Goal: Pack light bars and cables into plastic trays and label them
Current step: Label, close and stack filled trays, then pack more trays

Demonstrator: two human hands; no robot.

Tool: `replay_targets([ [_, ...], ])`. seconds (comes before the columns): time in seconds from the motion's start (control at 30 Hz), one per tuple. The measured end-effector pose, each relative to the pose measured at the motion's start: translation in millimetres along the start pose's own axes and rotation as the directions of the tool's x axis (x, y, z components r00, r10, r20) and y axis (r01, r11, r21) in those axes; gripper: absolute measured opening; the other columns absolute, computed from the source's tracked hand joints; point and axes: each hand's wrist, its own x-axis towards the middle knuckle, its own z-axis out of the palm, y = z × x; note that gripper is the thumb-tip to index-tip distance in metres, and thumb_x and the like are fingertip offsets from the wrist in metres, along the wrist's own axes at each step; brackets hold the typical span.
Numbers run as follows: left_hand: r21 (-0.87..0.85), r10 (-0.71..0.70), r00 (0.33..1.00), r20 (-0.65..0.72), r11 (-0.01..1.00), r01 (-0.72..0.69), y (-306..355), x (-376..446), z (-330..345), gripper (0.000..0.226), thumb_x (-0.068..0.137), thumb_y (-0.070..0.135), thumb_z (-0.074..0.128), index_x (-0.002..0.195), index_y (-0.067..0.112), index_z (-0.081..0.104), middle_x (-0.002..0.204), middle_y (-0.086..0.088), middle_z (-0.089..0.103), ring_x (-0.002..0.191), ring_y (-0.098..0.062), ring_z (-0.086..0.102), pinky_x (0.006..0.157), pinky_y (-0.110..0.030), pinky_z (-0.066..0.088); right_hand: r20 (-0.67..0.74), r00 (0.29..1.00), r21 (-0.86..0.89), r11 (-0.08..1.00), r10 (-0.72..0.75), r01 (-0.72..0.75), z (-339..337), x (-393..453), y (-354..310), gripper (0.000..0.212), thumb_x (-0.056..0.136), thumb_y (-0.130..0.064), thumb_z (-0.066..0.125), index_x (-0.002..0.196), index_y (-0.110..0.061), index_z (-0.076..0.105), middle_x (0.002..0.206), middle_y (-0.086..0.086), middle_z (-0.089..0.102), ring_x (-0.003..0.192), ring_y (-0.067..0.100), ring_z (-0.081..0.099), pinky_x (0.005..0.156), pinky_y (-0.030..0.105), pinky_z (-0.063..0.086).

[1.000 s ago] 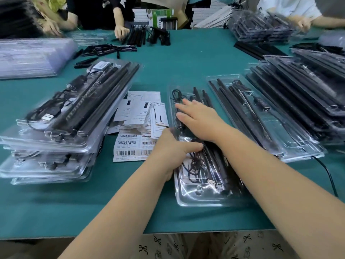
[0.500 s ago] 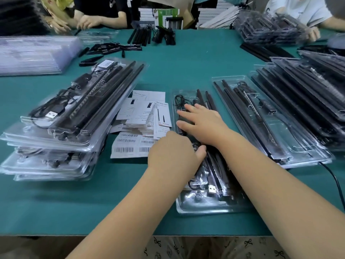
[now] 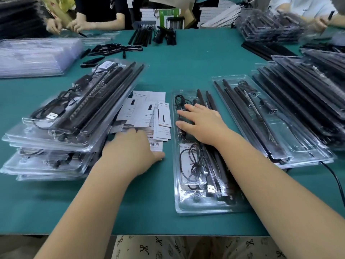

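A clear plastic tray (image 3: pixel 203 206) lies in front of me on the green table. It holds black light bars (image 3: pixel 216 165) and a coiled black cable (image 3: pixel 194 165) with a USB plug. My right hand (image 3: pixel 201 124) presses flat on the tray's upper half, fingers straight. My left hand (image 3: pixel 130 146) rests on the pile of white paper labels (image 3: pixel 147 111) left of the tray, fingers over the sheets; I cannot see whether it pinches one.
A stack of filled trays (image 3: pixel 61 128) stands at the left. Another filled tray (image 3: pixel 298 146) lies right of mine, with more stacks (image 3: pixel 308 86) behind it. Loose black bars (image 3: pixel 112 48) and other people's hands (image 3: pixel 76 25) are at the far edge.
My left hand has left the tray and moved left onto the label pile. The right hand stays pressed on the tray.
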Motion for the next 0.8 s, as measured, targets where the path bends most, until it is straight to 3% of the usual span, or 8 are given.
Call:
replay_targets([
  [0.07, 0.02, -0.001, 0.999, 0.036, 1.0, 0.0, -1, -4, 6, 0.053, 0.088, 0.059, 0.045, 0.122, 0.018, 0.047, 0.127, -0.005, 0.052, 0.105, -0.028, 0.052, 0.085, -0.035, 0.046, -0.003, 1.0, 0.001, 1.0, -0.001, 0.001, 0, -1, 0, 0.057, 0.091, -0.065, 0.027, 0.144, -0.043, 0.027, 0.156, -0.013, 0.016, 0.144, 0.013, 0.009, 0.113, 0.041, 0.009],
  [0.17, 0.006, 0.016, 0.996, -0.083, 1.0, -0.015, -3, -3, 0, 0.04, 0.085, 0.049, 0.049, 0.113, 0.021, 0.051, 0.104, 0.0, 0.059, 0.087, -0.024, 0.05, 0.07, -0.029, 0.041, -0.005, 1.0, 0.008, 1.0, -0.004, 0.004, -1, -2, -1, 0.056, 0.092, -0.064, 0.027, 0.144, -0.043, 0.028, 0.156, -0.013, 0.016, 0.144, 0.013, 0.009, 0.113, 0.042, 0.009],
  [0.23, -0.093, 0.08, 0.997, -0.013, 0.992, -0.081, -8, -3, -2, 0.057, 0.08, 0.048, 0.057, 0.132, 0.028, 0.045, 0.12, 0.0, 0.057, 0.105, -0.024, 0.05, 0.081, -0.031, 0.044, -0.012, 1.0, 0.016, 1.0, -0.004, 0.004, -2, -3, -2, 0.055, 0.092, -0.063, 0.028, 0.143, -0.042, 0.029, 0.156, -0.013, 0.017, 0.144, 0.014, 0.01, 0.113, 0.042, 0.009],
  [0.33, -0.114, 0.203, 0.977, 0.06, 0.974, -0.195, -14, -9, 0, 0.075, 0.077, 0.033, 0.064, 0.144, 0.038, 0.03, 0.147, 0.006, 0.032, 0.13, -0.023, 0.027, 0.104, -0.038, 0.034, -0.02, 1.0, 0.02, 1.0, 0.0, 0.001, -4, -4, -2, 0.055, 0.093, -0.062, 0.028, 0.143, -0.042, 0.029, 0.156, -0.012, 0.017, 0.144, 0.014, 0.01, 0.113, 0.043, 0.008],
  [0.43, 0.132, 0.257, 0.949, -0.183, 0.963, -0.236, -18, -4, 5, 0.06, 0.081, 0.007, 0.052, 0.135, 0.032, 0.044, 0.139, 0.008, 0.043, 0.119, -0.022, 0.035, 0.1, -0.037, 0.041, -0.02, 1.0, 0.019, 1.0, -0.003, 0.003, -5, -4, -3, 0.054, 0.093, -0.061, 0.028, 0.143, -0.041, 0.029, 0.156, -0.012, 0.018, 0.144, 0.014, 0.01, 0.113, 0.043, 0.008],
  [0.53, 0.273, 0.329, 0.898, -0.293, 0.928, -0.251, -14, -1, 6, 0.041, 0.088, 0.013, 0.044, 0.122, 0.034, 0.055, 0.122, 0.013, 0.06, 0.11, -0.018, 0.051, 0.088, -0.03, 0.037, -0.025, 1.0, 0.017, 1.0, -0.004, 0.004, -4, -4, -4, 0.054, 0.093, -0.061, 0.028, 0.144, -0.041, 0.03, 0.156, -0.012, 0.018, 0.144, 0.015, 0.011, 0.113, 0.043, 0.009],
  [0.7, 0.059, 0.208, 0.79, -0.577, 0.975, -0.214, -15, -12, -7, 0.019, 0.087, 0.007, 0.053, 0.097, 0.013, 0.068, 0.078, -0.011, 0.068, 0.065, -0.035, 0.06, 0.054, -0.036, 0.04, -0.032, 0.999, 0.015, 1.0, -0.003, 0.003, -3, -4, -3, 0.054, 0.093, -0.06, 0.029, 0.143, -0.041, 0.031, 0.155, -0.012, 0.02, 0.144, 0.015, 0.012, 0.112, 0.043, 0.011],
  [0.8, -0.048, 0.108, 0.631, -0.768, 0.973, -0.225, -12, -17, -27, 0.012, 0.089, 0.005, 0.056, 0.096, 0.002, 0.066, 0.067, -0.02, 0.061, 0.052, -0.038, 0.053, 0.05, -0.034, 0.032, -0.042, 0.999, 0.006, 1.0, -0.002, 0.002, -3, -3, -3, 0.053, 0.093, -0.06, 0.031, 0.142, -0.041, 0.033, 0.155, -0.012, 0.021, 0.143, 0.015, 0.014, 0.111, 0.042, 0.012],
])
